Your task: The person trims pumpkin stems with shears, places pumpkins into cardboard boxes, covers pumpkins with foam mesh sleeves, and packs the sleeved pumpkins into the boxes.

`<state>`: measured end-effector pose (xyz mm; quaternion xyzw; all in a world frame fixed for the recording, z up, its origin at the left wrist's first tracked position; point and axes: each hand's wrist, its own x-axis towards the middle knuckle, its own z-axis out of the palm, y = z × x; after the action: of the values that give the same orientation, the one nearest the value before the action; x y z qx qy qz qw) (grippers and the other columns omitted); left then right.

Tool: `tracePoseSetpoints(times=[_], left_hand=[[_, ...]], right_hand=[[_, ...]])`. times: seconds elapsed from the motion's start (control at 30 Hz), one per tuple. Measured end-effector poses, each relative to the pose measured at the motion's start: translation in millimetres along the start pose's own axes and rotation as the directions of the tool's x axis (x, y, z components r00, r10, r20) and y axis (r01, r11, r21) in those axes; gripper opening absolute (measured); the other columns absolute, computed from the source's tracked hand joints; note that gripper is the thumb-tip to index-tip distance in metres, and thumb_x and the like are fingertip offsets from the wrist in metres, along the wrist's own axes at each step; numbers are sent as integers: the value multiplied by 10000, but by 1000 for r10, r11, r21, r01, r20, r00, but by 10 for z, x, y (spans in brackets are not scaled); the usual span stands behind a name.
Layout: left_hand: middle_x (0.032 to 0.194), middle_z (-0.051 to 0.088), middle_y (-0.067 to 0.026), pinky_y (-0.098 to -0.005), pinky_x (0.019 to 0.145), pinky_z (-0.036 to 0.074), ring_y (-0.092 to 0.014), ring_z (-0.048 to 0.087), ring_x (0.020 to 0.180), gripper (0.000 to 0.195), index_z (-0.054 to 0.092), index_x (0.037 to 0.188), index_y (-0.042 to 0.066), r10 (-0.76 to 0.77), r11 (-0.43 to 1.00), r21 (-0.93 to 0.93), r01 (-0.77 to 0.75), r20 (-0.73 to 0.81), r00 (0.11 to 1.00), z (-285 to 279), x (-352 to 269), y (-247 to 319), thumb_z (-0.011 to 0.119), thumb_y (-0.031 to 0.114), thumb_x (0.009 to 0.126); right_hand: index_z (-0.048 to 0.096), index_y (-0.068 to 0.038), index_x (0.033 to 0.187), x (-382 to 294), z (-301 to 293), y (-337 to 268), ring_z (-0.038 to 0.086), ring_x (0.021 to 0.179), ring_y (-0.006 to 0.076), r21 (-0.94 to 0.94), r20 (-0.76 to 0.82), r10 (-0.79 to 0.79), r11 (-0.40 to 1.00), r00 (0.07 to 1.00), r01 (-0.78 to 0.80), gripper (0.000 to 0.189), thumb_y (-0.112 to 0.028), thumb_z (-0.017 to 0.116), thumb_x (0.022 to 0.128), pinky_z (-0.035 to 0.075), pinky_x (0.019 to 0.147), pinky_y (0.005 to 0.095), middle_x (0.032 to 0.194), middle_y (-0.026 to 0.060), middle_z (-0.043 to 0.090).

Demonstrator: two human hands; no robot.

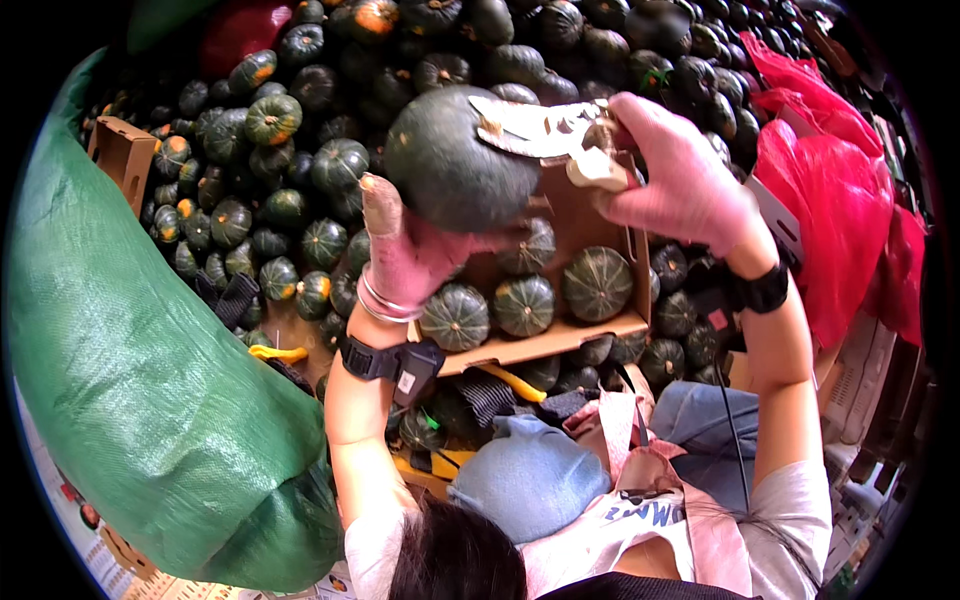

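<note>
My left hand, in a pink glove, holds a large dark green kabocha squash from below and the side. Its thumb points up beside the squash. In my right hand, also gloved in pink, is a pair of pruning shears with a cream handle. The bright blades lie against the upper right of the squash and look parted around its stem, blurred by glare. Just beneath the squash, an open cardboard box holds several smaller striped green squashes in a row along its near side.
A large heap of green squashes, some with orange patches, spreads beyond the box. A filled green woven sack stands at the left. Red plastic bags hang at the right. Another cardboard box is at the far left.
</note>
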<state>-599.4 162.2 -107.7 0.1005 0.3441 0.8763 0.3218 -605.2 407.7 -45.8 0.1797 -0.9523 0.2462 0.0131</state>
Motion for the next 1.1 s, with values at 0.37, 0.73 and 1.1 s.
tracePoseSetpoints(times=[0.37,0.73,1.1], left_hand=[[1336,367,-141,-615,939,428,-358,434,1205,829,337,1325,64,478,874,67,-481,-293,828,476,419,-124,647,567,742],[1253,431,-205,-459,976,384,-332,444,1150,899,384,1305,131,364,-33,980,-198,196,910,193,600,-1129,831,390,569],[1310,442,-262,-451,1038,333,-406,411,1222,662,451,1310,-5,226,-405,914,-4,104,969,-141,110,-709,642,397,820]], right_hand=[[558,5,762,37,-56,141,616,708,378,-81,-154,-1,997,988,-11,238,-191,638,653,505,651,408,701,205,607],[481,-25,885,-567,-1293,1173,540,827,335,-599,229,-244,728,942,334,356,-56,710,615,436,714,418,853,127,534],[460,-8,995,-785,-1454,1450,497,819,262,-259,327,162,963,931,-77,469,-83,660,577,414,752,350,858,104,476]])
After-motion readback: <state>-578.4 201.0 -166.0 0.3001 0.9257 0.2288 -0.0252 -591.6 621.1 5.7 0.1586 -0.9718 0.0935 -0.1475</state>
